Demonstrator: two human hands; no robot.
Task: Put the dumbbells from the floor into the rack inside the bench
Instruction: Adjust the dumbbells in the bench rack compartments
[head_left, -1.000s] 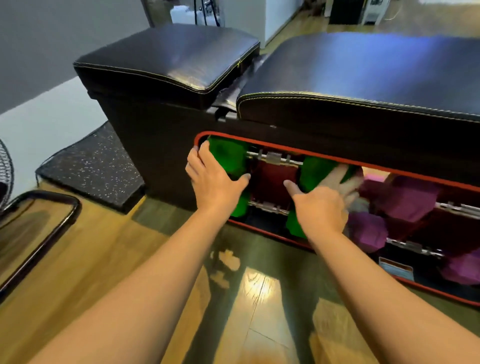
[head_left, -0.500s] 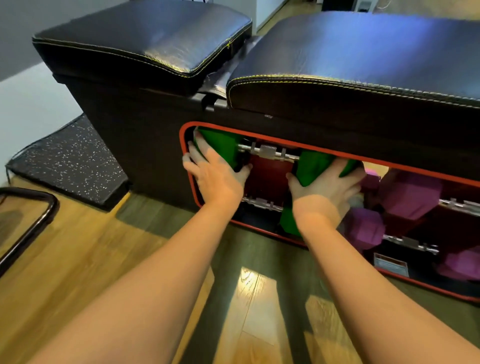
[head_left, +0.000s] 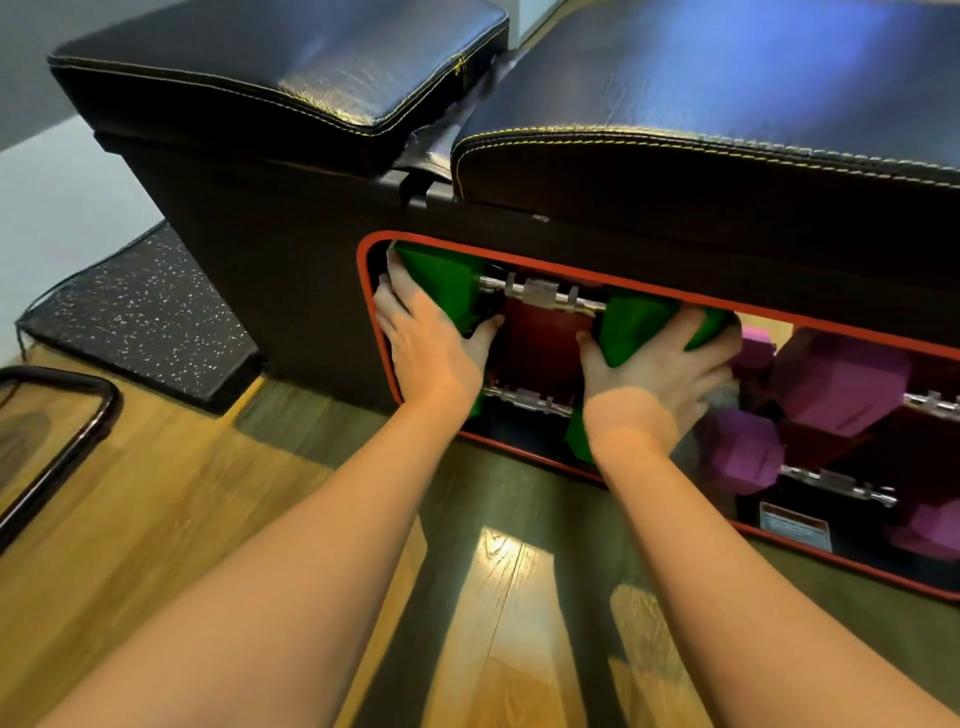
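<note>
A green dumbbell (head_left: 540, 293) with a chrome handle lies across the upper slot of the red rack (head_left: 540, 348) inside the black bench (head_left: 291, 270). My left hand (head_left: 431, 353) grips its left head, thumb on the inner side. My right hand (head_left: 654, 379) wraps over its right head. A second green dumbbell (head_left: 524, 401) sits in the slot below, mostly hidden by my wrists. Purple dumbbells (head_left: 841, 384) fill the rack slots to the right.
The rack opening has an orange-red rim (head_left: 675, 300) low in the bench's side. A speckled black mat (head_left: 140, 317) lies left of the bench. A black tube frame (head_left: 78, 436) stands at the far left on the wooden floor (head_left: 509, 597).
Both hands moved forward from just in front of the opening and closed on the upper green dumbbell's heads. The camera came closer and lower.
</note>
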